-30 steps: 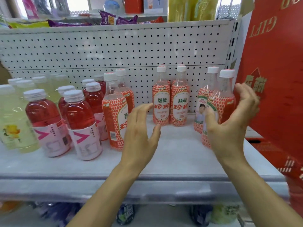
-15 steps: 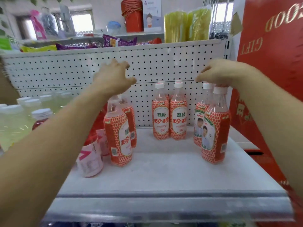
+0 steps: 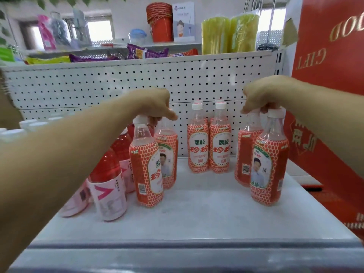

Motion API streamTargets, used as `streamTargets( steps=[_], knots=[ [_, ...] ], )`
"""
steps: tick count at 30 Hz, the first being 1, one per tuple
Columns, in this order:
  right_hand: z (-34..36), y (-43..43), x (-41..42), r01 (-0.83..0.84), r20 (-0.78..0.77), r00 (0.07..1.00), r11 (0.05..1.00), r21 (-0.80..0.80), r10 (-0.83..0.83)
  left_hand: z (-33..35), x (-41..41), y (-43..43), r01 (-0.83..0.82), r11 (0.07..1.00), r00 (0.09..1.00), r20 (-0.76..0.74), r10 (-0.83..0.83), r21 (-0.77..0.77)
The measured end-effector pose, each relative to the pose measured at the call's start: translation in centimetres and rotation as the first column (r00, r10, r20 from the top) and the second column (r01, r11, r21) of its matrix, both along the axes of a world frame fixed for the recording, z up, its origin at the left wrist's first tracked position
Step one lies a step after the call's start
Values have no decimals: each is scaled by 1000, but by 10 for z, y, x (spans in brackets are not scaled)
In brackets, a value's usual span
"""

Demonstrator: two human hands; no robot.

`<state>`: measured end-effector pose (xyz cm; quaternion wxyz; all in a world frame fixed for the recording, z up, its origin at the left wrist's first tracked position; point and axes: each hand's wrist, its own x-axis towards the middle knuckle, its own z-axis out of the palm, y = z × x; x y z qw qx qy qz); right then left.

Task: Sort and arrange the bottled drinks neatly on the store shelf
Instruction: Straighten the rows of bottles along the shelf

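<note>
Evidently left hand pinched necks of left pair, right hand of right pair; sliding upright, labels forward, seemed best.

On the shelf stand three bottle pairs: the left pair, the middle pair further behind against the pegboard, the right pair beside the gift box.

White shelf with upright orange-labelled bottles (pink-labelled ones leftward)
</note>
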<state>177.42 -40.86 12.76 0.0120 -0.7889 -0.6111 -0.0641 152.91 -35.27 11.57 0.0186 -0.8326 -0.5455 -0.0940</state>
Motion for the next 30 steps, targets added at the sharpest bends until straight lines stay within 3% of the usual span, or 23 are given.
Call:
streamTargets(
  steps=[4, 10, 14, 22, 30],
  knots=[
    [-3, 4, -5, -56, 6, 998, 997, 49, 56, -6, 17, -1, 32, 995, 999, -10, -31, 99],
    [-3, 6, -12, -187, 0, 982, 979, 82, 188, -19, 44, 1, 98, 981, 989, 97, -116, 169],
    [0, 6, -16, -241, -2, 970, 969, 49, 242, -22, 43, 3, 176, 980, 962, 195, -192, 94],
    [9, 0, -9, -363, -101, 929, 930, -52, 357, -11, 35, -2, 359, 931, 917, 210, -338, -70],
    [7, -7, -13, -448, -175, 882, 894, -22, 437, -14, 39, 0, 419, 904, 890, 235, -391, -84]
  ],
)
